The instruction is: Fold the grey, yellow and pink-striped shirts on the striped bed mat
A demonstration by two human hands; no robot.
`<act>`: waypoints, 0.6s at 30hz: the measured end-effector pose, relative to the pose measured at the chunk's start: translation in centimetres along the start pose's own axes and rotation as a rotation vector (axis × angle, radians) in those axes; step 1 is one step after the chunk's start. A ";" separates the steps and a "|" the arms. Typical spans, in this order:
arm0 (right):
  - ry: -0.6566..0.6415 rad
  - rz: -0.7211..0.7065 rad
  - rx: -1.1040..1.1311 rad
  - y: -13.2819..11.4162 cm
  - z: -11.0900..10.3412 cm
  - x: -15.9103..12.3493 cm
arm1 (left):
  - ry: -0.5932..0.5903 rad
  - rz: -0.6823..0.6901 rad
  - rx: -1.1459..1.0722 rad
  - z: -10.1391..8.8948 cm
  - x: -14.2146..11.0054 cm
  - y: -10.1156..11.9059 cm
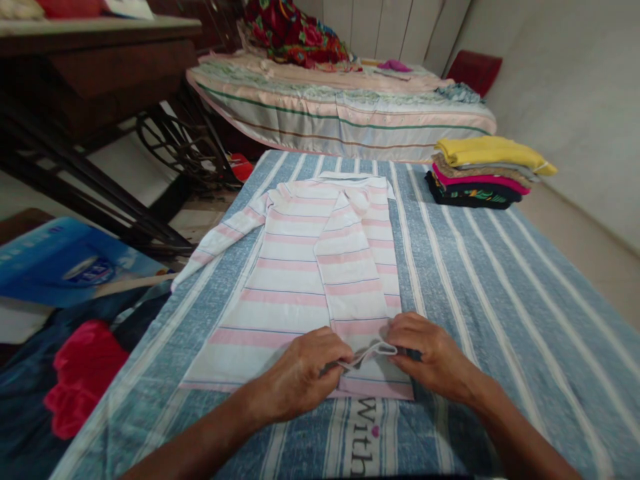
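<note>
A pink-and-white striped long-sleeved shirt [300, 267] lies flat on a blue striped sheet [490, 293], its right side folded over the middle and its left sleeve stretched out to the left. My left hand [300, 373] and my right hand [430, 353] rest on the shirt's near hem. Both are closed in a pinch on the cuff [367, 355] of the folded sleeve, which arches slightly between them.
A stack of folded clothes [485, 170] with a yellow piece on top sits at the sheet's far right. A bed [340, 110] with crumpled floral fabric stands beyond. A sewing machine table [100, 80] is at the left, with a blue box [65, 260] and red cloth [85, 373] below.
</note>
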State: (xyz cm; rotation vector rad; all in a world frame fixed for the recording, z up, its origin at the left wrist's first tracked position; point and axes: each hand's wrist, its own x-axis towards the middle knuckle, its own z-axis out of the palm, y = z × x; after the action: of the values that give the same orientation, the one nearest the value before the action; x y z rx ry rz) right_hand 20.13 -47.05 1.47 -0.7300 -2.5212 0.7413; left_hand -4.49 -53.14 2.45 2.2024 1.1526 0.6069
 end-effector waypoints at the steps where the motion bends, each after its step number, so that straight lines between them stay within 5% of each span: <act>1: -0.041 -0.016 -0.002 -0.2 -0.3 0.0 | -0.033 0.022 0.018 -0.1 0.0 0.1; 5: -0.177 0.013 -0.033 -0.9 -0.9 -0.5 | -0.154 0.074 0.120 -0.5 -0.3 0.4; 11: -0.219 0.041 -0.087 -1.1 -1.1 -1.7 | -0.255 0.088 0.166 -0.6 -0.4 0.6; 18: -0.149 -0.012 -0.105 -2.1 -1.2 -1.1 | -0.160 0.081 0.141 -0.7 -0.1 0.8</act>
State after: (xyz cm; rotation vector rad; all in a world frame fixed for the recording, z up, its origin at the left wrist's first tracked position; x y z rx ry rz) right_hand 20.82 -48.75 3.44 -0.7173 -2.7141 0.6862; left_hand -4.47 -53.38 3.47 2.3785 1.0561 0.3837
